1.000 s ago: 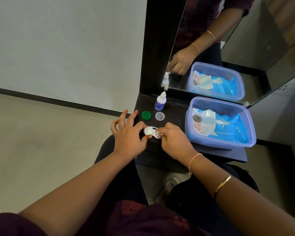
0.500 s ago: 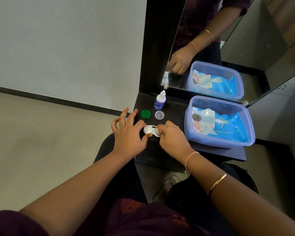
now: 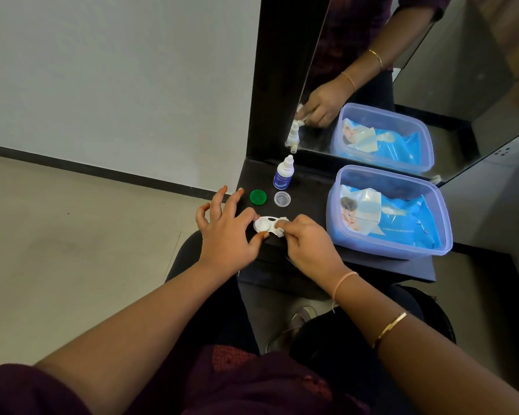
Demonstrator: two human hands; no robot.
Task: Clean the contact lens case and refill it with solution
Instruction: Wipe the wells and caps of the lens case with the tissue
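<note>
A white contact lens case [image 3: 264,225] lies on the black shelf [image 3: 312,205] near its front edge. My left hand [image 3: 226,235] pinches the case's left end between thumb and forefinger, the other fingers spread. My right hand [image 3: 304,244] pinches a small white tissue wad [image 3: 280,232] and presses it into the case's right well. Behind the case lie a green cap [image 3: 258,197] and a clear cap [image 3: 282,199]. A small white solution bottle [image 3: 283,173] with a blue label stands upright further back.
A clear blue plastic tub [image 3: 438,223] holding a blue wipes pack [image 3: 402,223] stands on the shelf's right half. A mirror [image 3: 432,85] rises behind the shelf and reflects the tub, the bottle and a hand. Bare floor [image 3: 72,235] lies to the left.
The right hand has shifted the tissue slightly on the case's right well. The left hand keeps its hold on the case. Caps, bottle and tub have not moved.
</note>
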